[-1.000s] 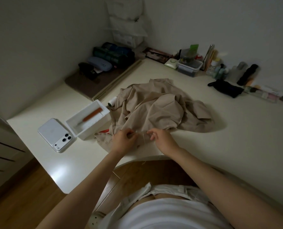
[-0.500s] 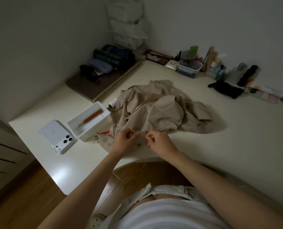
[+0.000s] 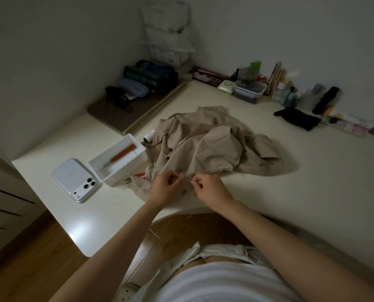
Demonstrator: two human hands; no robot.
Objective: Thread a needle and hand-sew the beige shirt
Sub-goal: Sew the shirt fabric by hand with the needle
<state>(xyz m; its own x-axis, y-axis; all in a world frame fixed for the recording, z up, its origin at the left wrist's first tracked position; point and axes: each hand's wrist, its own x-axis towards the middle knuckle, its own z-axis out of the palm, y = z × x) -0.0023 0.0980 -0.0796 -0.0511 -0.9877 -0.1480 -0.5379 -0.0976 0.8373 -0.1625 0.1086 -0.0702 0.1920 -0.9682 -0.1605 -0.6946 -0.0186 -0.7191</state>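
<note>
Beige shirt [image 3: 207, 144]: soft, light, limp heap on table [image 3: 312, 182], 12 o'clock from both hands, its near edge under them. I'd pinch the hem, not the bulk. Left hand [image 3: 166, 188]: fingers curled in pinch, on thread I judge, too fine to see. Right hand [image 3: 210, 190] pinches needle [image 3: 190, 181]: stiff, slippery, pointing 9 o'clock.

crumpled beige shirt [image 3: 205, 147] in a loose heap, thin needle [image 3: 190, 181] over its near edge
</note>
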